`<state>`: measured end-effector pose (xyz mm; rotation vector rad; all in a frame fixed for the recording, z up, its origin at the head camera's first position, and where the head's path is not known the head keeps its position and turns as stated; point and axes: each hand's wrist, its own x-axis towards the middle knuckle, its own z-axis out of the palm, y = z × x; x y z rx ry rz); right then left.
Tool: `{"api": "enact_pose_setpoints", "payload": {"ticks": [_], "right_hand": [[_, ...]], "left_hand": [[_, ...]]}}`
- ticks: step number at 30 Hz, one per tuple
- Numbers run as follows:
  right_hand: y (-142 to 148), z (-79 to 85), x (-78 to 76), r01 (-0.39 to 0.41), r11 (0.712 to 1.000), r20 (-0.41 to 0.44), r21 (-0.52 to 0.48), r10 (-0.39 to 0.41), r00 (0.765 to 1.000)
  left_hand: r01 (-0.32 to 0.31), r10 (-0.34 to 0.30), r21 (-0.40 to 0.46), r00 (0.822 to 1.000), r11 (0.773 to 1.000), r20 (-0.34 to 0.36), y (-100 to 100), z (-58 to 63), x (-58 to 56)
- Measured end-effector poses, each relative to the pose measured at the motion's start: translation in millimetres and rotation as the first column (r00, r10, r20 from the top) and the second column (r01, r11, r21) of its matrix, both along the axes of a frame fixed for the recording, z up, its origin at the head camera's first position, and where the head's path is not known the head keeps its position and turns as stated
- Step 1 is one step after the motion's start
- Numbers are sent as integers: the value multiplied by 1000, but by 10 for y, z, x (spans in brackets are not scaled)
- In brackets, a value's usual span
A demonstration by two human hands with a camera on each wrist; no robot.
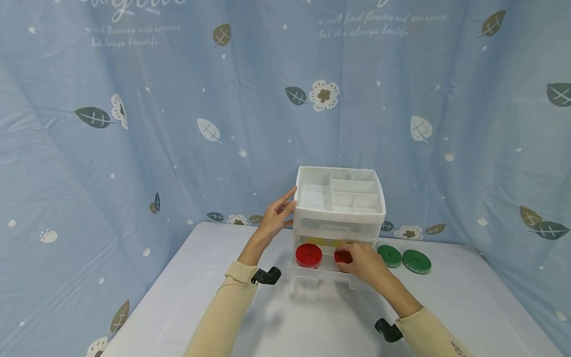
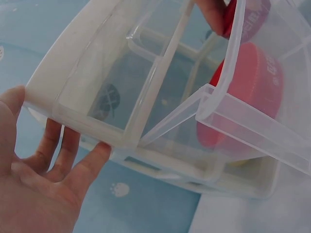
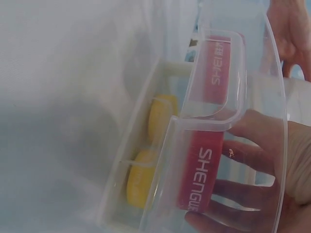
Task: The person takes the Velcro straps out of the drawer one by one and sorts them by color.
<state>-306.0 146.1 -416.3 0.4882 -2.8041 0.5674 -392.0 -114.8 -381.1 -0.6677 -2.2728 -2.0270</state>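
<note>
A small white drawer cabinet (image 1: 340, 220) stands on the table, with one clear drawer (image 1: 303, 275) pulled out at the front. Inside this drawer are two flat red rolls with centre holes. The left red roll (image 1: 309, 255) lies free, while my right hand (image 1: 366, 264) grips the right red roll (image 3: 200, 170) from above. Part of that roll is hidden by the fingers. My left hand (image 1: 275, 218) touches the cabinet's left side, its fingers spread and mostly straight along the edge, as the left wrist view shows.
Two green rolls, one nearer (image 1: 389, 255) and one farther right (image 1: 417, 261), lie on the white table (image 1: 196, 297) beside the cabinet. Yellow rolls (image 3: 141, 179) show through clear plastic in another part. The cabinet's top tray (image 1: 314, 196) has compartments. A blue curtain (image 1: 250, 124) hangs behind.
</note>
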Motion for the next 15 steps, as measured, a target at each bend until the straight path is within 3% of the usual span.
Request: {"api": "enact_pose_setpoints", "payload": {"ticks": [15], "right_hand": [[28, -15, 26, 6, 999, -55, -54, -9, 998]], "left_hand": [[-18, 18, 2, 1000, 1000, 1, 13, -8, 0]]}}
